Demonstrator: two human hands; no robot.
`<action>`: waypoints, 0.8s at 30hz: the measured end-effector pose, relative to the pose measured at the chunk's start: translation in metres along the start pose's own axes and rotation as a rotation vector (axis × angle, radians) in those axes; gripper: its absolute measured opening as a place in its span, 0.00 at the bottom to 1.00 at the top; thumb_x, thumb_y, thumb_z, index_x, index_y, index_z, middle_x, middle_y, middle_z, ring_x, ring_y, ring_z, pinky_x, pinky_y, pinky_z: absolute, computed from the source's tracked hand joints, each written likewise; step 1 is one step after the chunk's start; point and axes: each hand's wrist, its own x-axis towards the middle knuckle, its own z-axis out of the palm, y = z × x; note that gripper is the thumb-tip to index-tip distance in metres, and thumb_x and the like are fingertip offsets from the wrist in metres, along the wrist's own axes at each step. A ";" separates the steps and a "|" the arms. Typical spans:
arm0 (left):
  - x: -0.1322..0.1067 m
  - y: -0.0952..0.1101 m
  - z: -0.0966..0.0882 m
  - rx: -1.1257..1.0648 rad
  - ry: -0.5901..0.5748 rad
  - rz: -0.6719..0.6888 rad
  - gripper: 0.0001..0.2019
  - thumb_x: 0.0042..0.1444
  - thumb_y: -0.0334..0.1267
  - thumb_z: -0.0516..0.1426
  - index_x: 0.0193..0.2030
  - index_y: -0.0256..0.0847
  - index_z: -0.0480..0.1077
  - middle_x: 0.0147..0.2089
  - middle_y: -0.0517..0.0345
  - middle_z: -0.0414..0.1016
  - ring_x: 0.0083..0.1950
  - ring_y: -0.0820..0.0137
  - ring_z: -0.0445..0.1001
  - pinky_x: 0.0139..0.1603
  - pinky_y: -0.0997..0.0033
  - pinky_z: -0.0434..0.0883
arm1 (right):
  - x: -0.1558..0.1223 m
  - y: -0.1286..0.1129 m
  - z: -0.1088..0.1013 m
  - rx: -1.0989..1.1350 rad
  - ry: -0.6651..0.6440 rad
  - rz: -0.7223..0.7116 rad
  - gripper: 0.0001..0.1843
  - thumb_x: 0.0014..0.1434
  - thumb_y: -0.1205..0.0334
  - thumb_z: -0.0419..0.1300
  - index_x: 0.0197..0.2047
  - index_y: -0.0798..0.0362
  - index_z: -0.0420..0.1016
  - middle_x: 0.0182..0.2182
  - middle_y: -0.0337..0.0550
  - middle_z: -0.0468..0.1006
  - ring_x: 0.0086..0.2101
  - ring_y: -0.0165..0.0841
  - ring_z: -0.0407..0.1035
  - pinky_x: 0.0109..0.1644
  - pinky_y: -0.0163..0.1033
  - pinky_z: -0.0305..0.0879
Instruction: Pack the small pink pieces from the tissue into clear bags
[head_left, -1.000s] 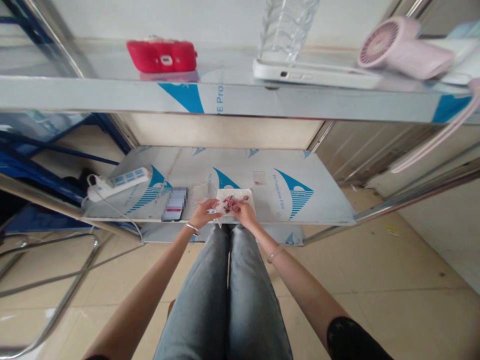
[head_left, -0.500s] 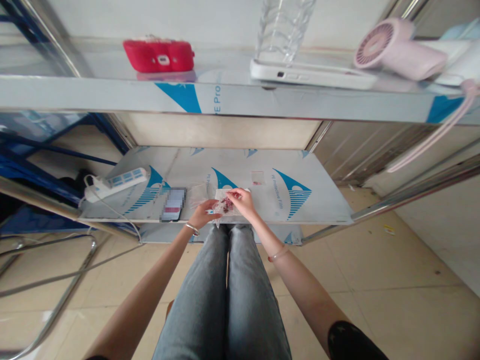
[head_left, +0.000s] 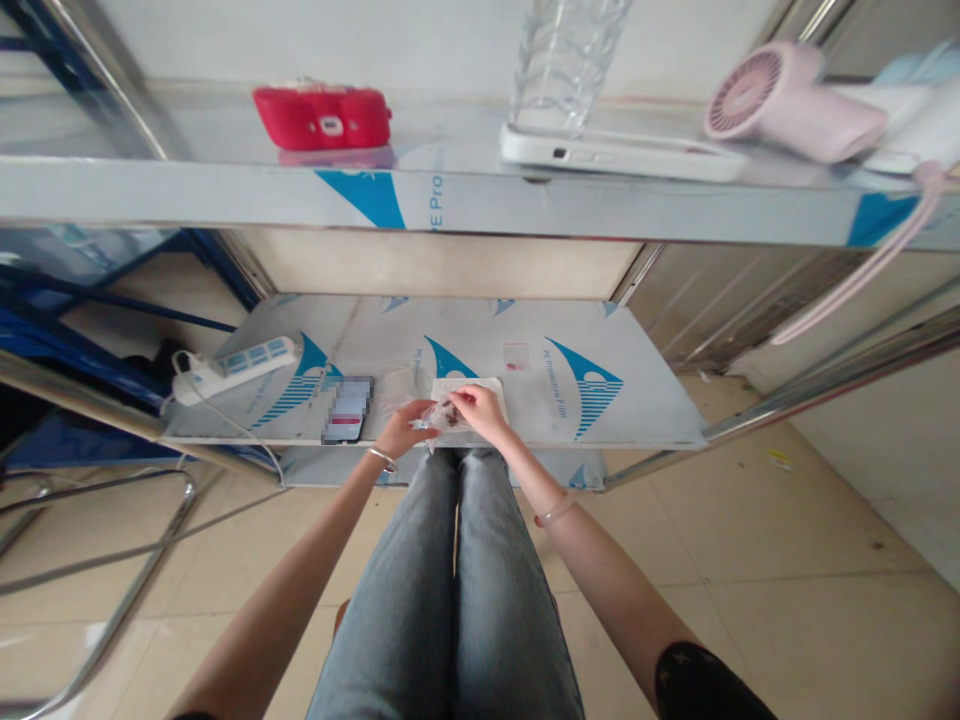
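Observation:
My left hand (head_left: 403, 428) is closed on the edge of a crinkled clear plastic bag (head_left: 429, 418). Dark red beads (head_left: 449, 410) show at the bag, between my two hands. From the right, my right hand (head_left: 481, 410) pinches at these beads; its fingertips partly cover them, and whether they are strung is too small to tell. Beneath both hands lies a white tray (head_left: 495, 386), partly hidden by my right hand. Another clear plastic bag (head_left: 397, 388) rests flat beside my left hand.
A phone (head_left: 349, 408) and a white power strip (head_left: 251, 365) lie to the left on the film-covered shelf (head_left: 645, 400). Behind the tray is a small clear packet (head_left: 516, 356). The upper shelf (head_left: 637, 208) carries a red case (head_left: 326, 117), a bottle (head_left: 566, 65) and a pink fan (head_left: 795, 100).
My right hand has lowered slightly, and the dark red beads have gone lower, nearer the bag. More of the white tray shows. My left hand stays nearly in place on the bag.

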 end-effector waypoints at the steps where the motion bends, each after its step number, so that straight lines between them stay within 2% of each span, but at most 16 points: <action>1: 0.000 0.001 0.000 -0.004 0.001 -0.004 0.29 0.40 0.44 0.65 0.51 0.43 0.69 0.53 0.50 0.73 0.54 0.58 0.69 0.48 0.59 0.69 | -0.001 0.003 0.000 -0.049 0.014 0.035 0.10 0.58 0.60 0.56 0.30 0.55 0.76 0.28 0.41 0.77 0.30 0.31 0.70 0.35 0.33 0.63; 5: 0.000 0.004 0.000 -0.032 0.011 -0.006 0.29 0.39 0.46 0.66 0.50 0.41 0.69 0.51 0.50 0.74 0.54 0.59 0.70 0.49 0.60 0.68 | -0.010 0.016 0.007 -0.217 -0.026 0.183 0.07 0.55 0.62 0.58 0.33 0.52 0.77 0.31 0.42 0.79 0.32 0.32 0.71 0.36 0.34 0.63; 8: 0.001 0.004 0.001 -0.052 0.020 0.007 0.29 0.38 0.48 0.66 0.49 0.40 0.69 0.49 0.50 0.75 0.52 0.59 0.71 0.49 0.61 0.68 | -0.019 0.026 0.017 -0.327 -0.040 0.241 0.08 0.53 0.58 0.62 0.35 0.51 0.77 0.33 0.43 0.79 0.34 0.35 0.72 0.36 0.35 0.64; 14: 0.001 -0.001 0.000 -0.056 0.038 0.010 0.29 0.38 0.49 0.66 0.48 0.40 0.70 0.48 0.50 0.75 0.51 0.60 0.71 0.49 0.61 0.68 | -0.026 0.040 0.034 -0.449 -0.004 0.258 0.10 0.51 0.55 0.64 0.35 0.52 0.75 0.38 0.46 0.77 0.40 0.37 0.70 0.40 0.37 0.64; 24: 0.000 -0.002 -0.002 -0.075 0.054 0.002 0.30 0.37 0.48 0.66 0.48 0.39 0.70 0.47 0.49 0.76 0.51 0.59 0.72 0.48 0.60 0.68 | -0.026 0.038 0.035 -0.460 -0.018 0.243 0.10 0.52 0.55 0.63 0.35 0.53 0.75 0.40 0.47 0.76 0.40 0.37 0.70 0.41 0.38 0.64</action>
